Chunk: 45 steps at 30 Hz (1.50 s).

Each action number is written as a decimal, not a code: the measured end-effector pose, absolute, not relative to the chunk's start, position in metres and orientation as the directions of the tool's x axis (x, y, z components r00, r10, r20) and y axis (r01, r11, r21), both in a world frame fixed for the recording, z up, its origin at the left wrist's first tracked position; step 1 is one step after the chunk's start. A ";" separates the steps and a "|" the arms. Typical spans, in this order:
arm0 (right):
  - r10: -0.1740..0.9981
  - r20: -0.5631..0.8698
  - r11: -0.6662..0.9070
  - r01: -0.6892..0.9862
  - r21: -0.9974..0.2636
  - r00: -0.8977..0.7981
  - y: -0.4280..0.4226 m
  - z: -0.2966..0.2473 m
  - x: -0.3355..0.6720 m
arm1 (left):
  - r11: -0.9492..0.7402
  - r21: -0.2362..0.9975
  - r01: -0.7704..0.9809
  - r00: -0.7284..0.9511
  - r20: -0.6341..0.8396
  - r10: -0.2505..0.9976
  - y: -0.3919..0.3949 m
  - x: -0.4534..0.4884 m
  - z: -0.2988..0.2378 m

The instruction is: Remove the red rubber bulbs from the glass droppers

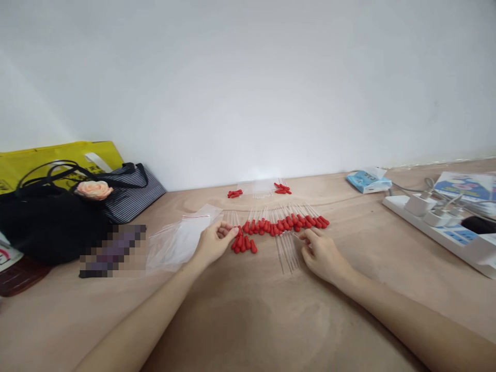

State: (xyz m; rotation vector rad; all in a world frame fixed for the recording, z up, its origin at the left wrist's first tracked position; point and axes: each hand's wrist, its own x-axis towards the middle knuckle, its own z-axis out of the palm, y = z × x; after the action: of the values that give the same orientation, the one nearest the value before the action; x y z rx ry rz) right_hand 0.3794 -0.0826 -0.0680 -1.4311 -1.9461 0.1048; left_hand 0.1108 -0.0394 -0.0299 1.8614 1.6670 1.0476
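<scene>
A row of clear glass droppers with red rubber bulbs (284, 223) lies across the wooden table (248, 310). Loose red bulbs (244, 243) sit in a small heap beside my left hand (213, 243), whose fingers curl and touch that heap. Bare glass tubes (287, 253) lie just left of my right hand (321, 253), whose fingertips pinch at the tubes' upper ends. Clear zip bags (176, 240) lie under and left of my left hand.
Two small groups of red bulbs (234, 194) (282, 189) lie near the wall. A black bag (46, 222), a striped pouch (127, 191) and a yellow bag (58, 157) stand at the left. A white power strip (445, 227) with plugs and a blue packet (368, 181) are at the right.
</scene>
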 end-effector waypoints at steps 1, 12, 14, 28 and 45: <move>0.863 0.487 0.385 0.803 -0.455 -0.138 -0.082 -0.069 0.379 | -0.178 0.702 0.690 -0.008 0.253 0.967 -0.036 0.109 -0.027; 0.893 0.434 0.358 0.776 -0.520 -0.121 -0.084 -0.063 0.371 | -0.051 0.320 0.946 0.032 0.065 0.997 -0.010 0.148 -0.001; 0.900 0.424 0.337 0.775 -0.534 -0.098 -0.084 -0.062 0.371 | -0.028 0.294 0.955 0.015 0.048 0.999 -0.005 0.151 -0.001; 0.896 0.442 0.340 0.704 -0.624 -0.040 -0.079 -0.062 0.373 | -0.027 0.164 0.986 0.017 0.060 0.998 0.009 0.172 0.003; 0.626 0.776 0.589 0.698 -0.409 -0.074 -0.081 -0.057 0.374 | -0.580 0.296 0.759 0.457 0.391 0.799 -0.066 0.135 -0.010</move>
State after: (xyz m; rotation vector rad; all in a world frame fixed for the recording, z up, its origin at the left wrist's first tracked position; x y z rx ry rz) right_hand 0.3744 -0.0812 -0.0566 -1.0896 -1.7638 -0.0844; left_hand 0.1350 -0.0659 -0.0095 2.6138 1.4000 0.7677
